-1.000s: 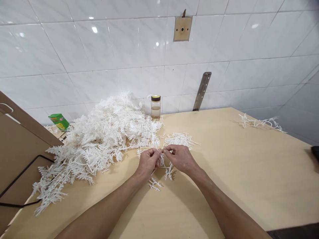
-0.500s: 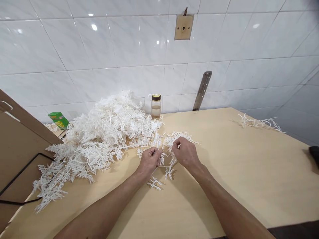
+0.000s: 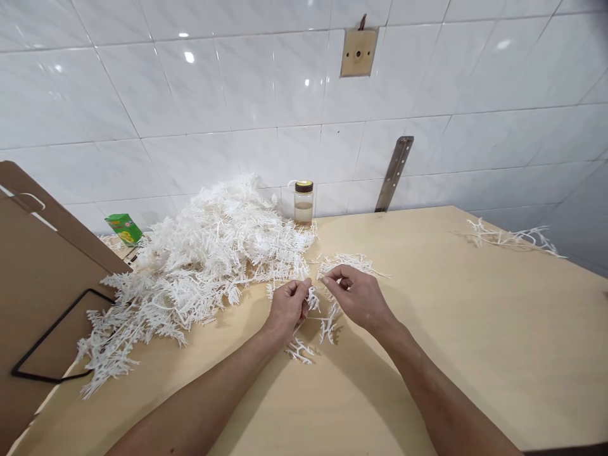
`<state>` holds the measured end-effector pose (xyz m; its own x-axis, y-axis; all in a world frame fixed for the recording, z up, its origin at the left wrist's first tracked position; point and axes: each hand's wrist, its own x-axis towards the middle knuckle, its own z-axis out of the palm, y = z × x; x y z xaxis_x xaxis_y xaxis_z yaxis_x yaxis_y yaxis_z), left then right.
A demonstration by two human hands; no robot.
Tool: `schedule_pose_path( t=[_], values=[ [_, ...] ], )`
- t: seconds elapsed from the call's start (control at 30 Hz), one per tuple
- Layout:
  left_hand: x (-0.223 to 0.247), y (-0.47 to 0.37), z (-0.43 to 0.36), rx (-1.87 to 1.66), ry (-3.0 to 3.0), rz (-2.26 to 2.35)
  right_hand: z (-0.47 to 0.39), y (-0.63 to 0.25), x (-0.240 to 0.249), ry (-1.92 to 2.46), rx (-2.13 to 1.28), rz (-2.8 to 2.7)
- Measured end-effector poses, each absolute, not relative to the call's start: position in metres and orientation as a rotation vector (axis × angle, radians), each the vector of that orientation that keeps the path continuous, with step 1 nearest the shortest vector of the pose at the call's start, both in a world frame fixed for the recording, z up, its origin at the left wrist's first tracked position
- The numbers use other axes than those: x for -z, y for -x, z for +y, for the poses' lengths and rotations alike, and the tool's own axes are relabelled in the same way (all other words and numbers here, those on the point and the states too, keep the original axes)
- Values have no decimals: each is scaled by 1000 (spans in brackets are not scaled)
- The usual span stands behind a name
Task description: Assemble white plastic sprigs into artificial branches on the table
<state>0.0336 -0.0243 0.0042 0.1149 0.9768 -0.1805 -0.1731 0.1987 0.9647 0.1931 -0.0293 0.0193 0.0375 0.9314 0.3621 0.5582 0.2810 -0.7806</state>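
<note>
My left hand (image 3: 289,307) is closed around a white branching plastic sprig (image 3: 327,327), thumb and forefinger pressed together. The sprig's forked twigs stick out below and to the right of my fingers, and one forked end (image 3: 300,350) shows under the wrist. Just to the right, my right hand (image 3: 358,294) is pinched at thumb and fingertips; anything between them is too small to make out. Behind the right hand lies a small heap of loose white twigs (image 3: 354,261). A large pile of similar white sprigs (image 3: 213,247) spreads over the table left of my hands.
A clear bottle with a dark lid (image 3: 303,206) stands by the tiled wall behind the pile. Far left are a green box (image 3: 124,229) and a brown board (image 3: 52,285) with a black wire frame (image 3: 35,348). More white sprigs (image 3: 513,237) lie at the table's right edge.
My right hand has shifted in closer to the left, its fingertips now nearly beside the left thumb. A white sprig tip that stood above my left hand no longer shows. The view has turned slightly left.
</note>
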Motion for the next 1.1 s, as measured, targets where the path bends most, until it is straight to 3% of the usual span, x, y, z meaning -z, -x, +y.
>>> schedule_pose_path(
  t=[0.5,1.1],
  values=[
    [-1,-34,-23,-1141,-985,1106,-34,-176,-14,1393,-747,-1667],
    [0,-32,-22,-1100,-993,1045,-35,-181,-16,1422,-708,-1742]
  ],
)
